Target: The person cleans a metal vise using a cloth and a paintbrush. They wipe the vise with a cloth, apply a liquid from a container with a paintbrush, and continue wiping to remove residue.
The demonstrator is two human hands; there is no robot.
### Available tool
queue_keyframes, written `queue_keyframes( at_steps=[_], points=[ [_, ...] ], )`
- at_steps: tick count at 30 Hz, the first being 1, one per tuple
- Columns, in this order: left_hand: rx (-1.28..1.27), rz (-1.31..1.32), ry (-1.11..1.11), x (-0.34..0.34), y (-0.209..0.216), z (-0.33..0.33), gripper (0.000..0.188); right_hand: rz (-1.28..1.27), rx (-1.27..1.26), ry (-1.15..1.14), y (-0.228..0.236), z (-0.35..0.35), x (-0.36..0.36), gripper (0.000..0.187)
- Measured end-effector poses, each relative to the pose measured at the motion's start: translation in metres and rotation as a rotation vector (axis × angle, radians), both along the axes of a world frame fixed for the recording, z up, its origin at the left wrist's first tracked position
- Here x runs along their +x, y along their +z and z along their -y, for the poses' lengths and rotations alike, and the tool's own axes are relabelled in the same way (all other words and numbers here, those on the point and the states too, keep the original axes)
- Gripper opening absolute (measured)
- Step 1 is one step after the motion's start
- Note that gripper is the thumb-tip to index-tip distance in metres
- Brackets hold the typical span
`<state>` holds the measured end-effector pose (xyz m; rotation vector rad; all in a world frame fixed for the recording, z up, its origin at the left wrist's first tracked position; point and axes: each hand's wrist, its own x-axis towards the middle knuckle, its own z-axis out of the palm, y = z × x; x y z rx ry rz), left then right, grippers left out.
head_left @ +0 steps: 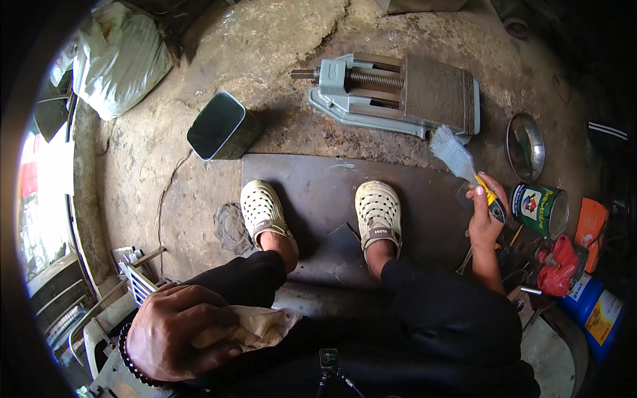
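Observation:
My right hand (486, 219) is closed around the yellow and black handle of a paintbrush (456, 155). Pale blue-grey covers its wide head, which points up and left at the near right corner of a machine vise (371, 99); I cannot tell whether they touch. The vise lies on the floor, its body light grey-blue, with a bare screw and a dark block on its right half. By my left thigh, my left hand (182, 331) is closed on a crumpled beige rag (259, 326). Part of the rag is hidden under the fingers.
A dark square container (217, 127) stands left of the vise. At right are a steel bowl (525, 147), a green paint can (541, 209), a red plastic bag (557, 266) and a blue container (592, 310). A metal sheet (318, 219) lies under my feet; a white sack (119, 60) sits far left.

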<state>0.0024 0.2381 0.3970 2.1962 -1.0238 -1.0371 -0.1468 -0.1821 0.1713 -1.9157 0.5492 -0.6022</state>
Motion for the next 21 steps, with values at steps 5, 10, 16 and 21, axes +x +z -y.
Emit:
queue_keyframes(
  at_steps=[5,10,16,21],
  points=[
    [-0.01,0.0,-0.002,0.0,-0.003,0.003,0.034,-0.002,0.016,-0.006,-0.004,0.002,-0.003,0.027],
    [-0.014,0.008,-0.011,0.0,-0.004,0.004,0.036,0.02,0.0,0.0,-0.007,0.007,-0.007,0.027],
    [0.01,-0.001,-0.006,-0.004,-0.004,0.003,0.042,-0.005,0.03,-0.106,-0.011,0.014,-0.02,0.025],
    [-0.004,0.037,0.029,-0.011,-0.005,0.002,0.046,0.027,0.212,-0.193,-0.015,0.012,-0.028,0.024]
  ],
)
